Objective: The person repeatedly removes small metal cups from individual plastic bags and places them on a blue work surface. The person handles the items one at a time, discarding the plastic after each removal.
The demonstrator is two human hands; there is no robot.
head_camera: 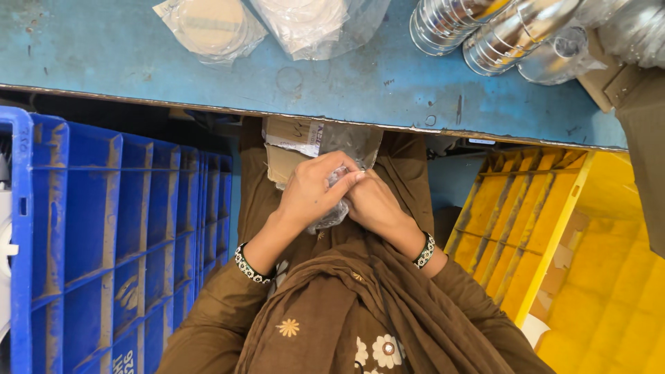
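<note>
Both my hands meet over my lap, just below the edge of the blue worktable [346,83]. My left hand [312,190] and my right hand [374,204] pinch a crumpled clear plastic bag [336,213] between their fingertips. More clear plastic and a piece of brown cardboard with a white label [294,138] lie on my lap under the hands. What the bag holds is hidden by my fingers. Each wrist wears a beaded bangle, and my sleeves are brown.
A blue plastic crate [104,235] stands at my left, a yellow crate [533,228] at my right. On the table lie bagged round discs [211,28] and more clear bags [312,24]; stacked shiny steel containers [485,28] sit at the far right.
</note>
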